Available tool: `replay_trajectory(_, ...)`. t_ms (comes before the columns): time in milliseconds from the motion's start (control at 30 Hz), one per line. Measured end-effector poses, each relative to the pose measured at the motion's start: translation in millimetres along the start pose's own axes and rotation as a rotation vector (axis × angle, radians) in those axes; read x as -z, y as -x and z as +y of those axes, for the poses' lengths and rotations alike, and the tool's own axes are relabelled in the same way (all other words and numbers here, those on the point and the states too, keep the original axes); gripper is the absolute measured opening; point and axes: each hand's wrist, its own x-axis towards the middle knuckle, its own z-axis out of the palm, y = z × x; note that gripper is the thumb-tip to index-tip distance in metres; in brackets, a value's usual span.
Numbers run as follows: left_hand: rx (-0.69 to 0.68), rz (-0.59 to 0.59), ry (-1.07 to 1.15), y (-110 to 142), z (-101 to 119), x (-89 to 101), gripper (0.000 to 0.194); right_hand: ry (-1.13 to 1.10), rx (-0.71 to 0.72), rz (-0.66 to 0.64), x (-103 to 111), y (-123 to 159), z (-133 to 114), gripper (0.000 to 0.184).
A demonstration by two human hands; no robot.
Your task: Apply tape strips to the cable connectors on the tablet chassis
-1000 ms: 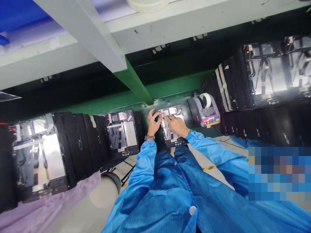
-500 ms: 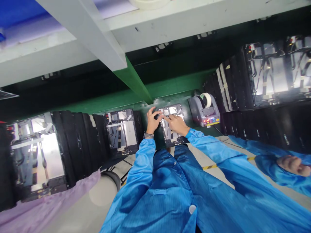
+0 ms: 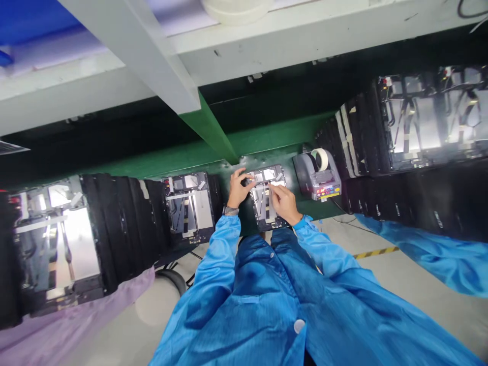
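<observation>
A flat electronic device panel (image 3: 267,216), dark-rimmed with silver plates and black cables inside, lies on the green bench in front of me. Over its upper left edge, my left hand (image 3: 238,189) pinches thumb and forefinger together, the other fingers raised. My right hand (image 3: 284,204) is closed with its fingertips pinched over the panel's upper middle, a short way right of the left fingertips. A pale line runs near both pinches. Whatever the fingers hold is too small to make out.
A grey tape dispenser (image 3: 319,175) with a white roll stands right of the panel. Similar panels (image 3: 190,208) stand in dark rows at left, and more panels (image 3: 414,122) at right. A green post (image 3: 213,129) rises behind. Blue and lilac sleeves of other people (image 3: 427,251) show at both sides.
My right hand has drawn away from my left fingertips, toward the right and slightly down. My left hand stays nearly in place. The co-worker's hand at right has left the view.
</observation>
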Motion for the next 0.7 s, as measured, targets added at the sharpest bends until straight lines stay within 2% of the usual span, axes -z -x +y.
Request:
replay_trajectory(100,0.034,0.004,0.005,-1,-1,-1.9,0.014,-0.096,-0.1,0.062,9,24,-4,0.039)
replay_trajectory(233,0.062,-0.055,0.096,0,-3,-4.1,0.007,-0.149,-0.201,0.095,19,59,-3,0.036)
replay_trajectory(433,0.012,-0.015,0.083,-5,5,-3.6,0.01,-0.147,-0.292,0.15,27,104,17,0.037)
replay_trajectory(500,0.026,0.0,0.104,-4,9,-1.2,0.016,-0.129,-0.336,0.18,26,113,25,0.039)
replay_trajectory(567,0.1,0.093,0.164,5,12,1.5,0.032,-0.131,-0.377,0.213,24,115,31,0.042)
replay_trajectory(633,0.247,0.202,0.219,25,14,2.4,0.047,-0.177,-0.407,0.233,18,110,34,0.047)
replay_trajectory(700,0.39,0.207,0.233,54,20,-0.5,0.057,-0.253,-0.432,0.222,9,99,35,0.053)
